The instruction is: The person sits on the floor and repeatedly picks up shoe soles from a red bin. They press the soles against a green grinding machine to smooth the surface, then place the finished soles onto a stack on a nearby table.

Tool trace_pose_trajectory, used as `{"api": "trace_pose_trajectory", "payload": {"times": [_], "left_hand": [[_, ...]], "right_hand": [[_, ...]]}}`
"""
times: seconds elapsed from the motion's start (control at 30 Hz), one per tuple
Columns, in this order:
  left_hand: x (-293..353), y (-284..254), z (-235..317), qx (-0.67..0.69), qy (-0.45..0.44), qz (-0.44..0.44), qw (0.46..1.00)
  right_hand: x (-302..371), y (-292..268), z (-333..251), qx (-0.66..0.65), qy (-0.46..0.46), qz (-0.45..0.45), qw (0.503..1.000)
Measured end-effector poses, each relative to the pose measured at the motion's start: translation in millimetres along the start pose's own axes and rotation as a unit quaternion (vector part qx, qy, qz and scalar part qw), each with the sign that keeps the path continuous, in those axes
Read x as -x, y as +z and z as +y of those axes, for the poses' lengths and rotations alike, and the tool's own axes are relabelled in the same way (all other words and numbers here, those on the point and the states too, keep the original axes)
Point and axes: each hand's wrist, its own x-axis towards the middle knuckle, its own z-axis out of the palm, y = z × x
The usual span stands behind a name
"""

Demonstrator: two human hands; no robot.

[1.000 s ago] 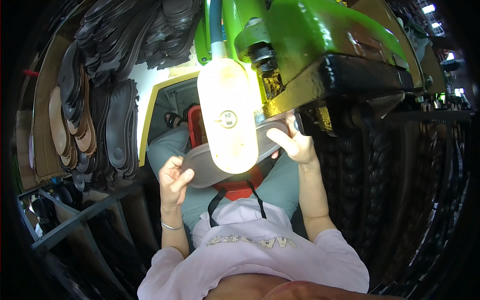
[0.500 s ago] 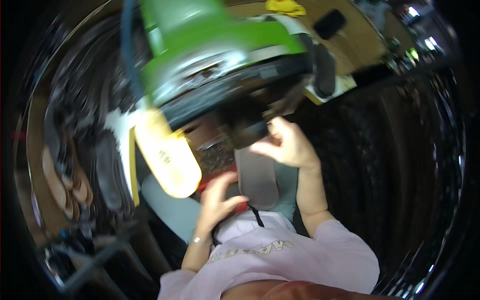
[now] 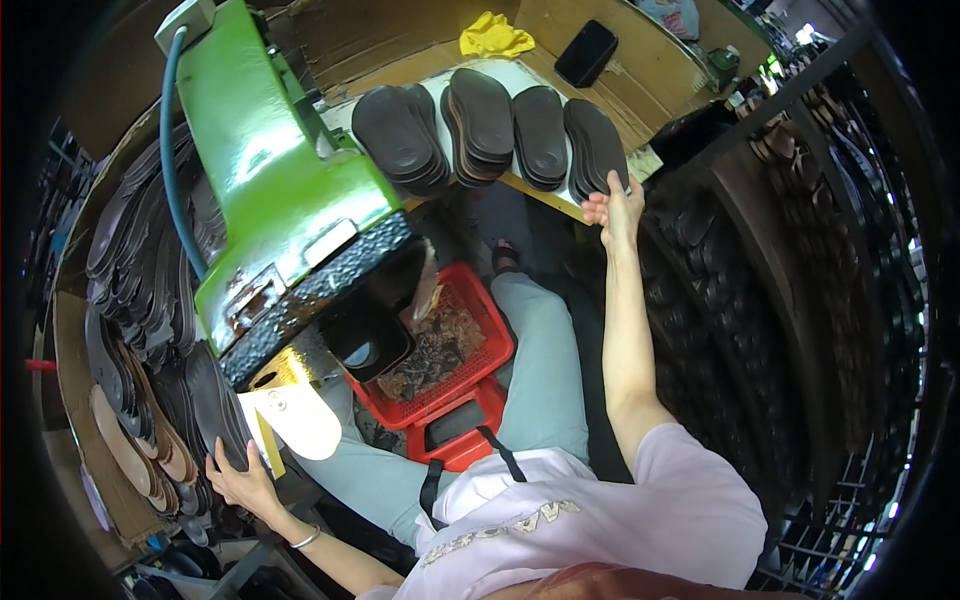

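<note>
My right hand [image 3: 617, 212] reaches to the rightmost stack of dark insoles [image 3: 596, 145] on the white board [image 3: 500, 72]. Its fingers close on the near end of an insole there; how firmly is hard to see. At the lower left, my left hand [image 3: 243, 485] has its fingers spread around the near end of another dark insole stack [image 3: 208, 395], touching it. Between my arms stands a green machine [image 3: 285, 165] with a dark head over my knees. A white, rounded plate [image 3: 305, 420] juts out below it.
Three more insole stacks [image 3: 400, 135] line the board. Behind them lie a yellow cloth [image 3: 497, 36] and a black phone [image 3: 586, 53]. A red basket [image 3: 497, 345] with scraps sits between my legs. Tan insoles [image 3: 130, 445] fill the left side; dark rows [image 3: 700, 270] hang at right.
Both hands have parted from over my lap, the right going up to the board, the left out to the left stack. The insole over my lap is gone from there. My view has shifted.
</note>
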Motion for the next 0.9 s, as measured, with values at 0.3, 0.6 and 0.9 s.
{"api": "trace_pose_trajectory", "payload": {"times": [0.3,0.6,0.9], "left_hand": [[3,-45,-19,0.095,0.068,0.07,0.991],[67,-121,51,0.385,0.345,-0.192,0.834],[129,-15,163,0.834,0.056,-0.354,0.418]], "right_hand": [[155,30,61,0.154,0.049,-0.28,0.946],[286,71,82,-0.176,0.436,-0.366,0.803],[276,-67,42,-0.012,0.321,-0.472,0.821]]}}
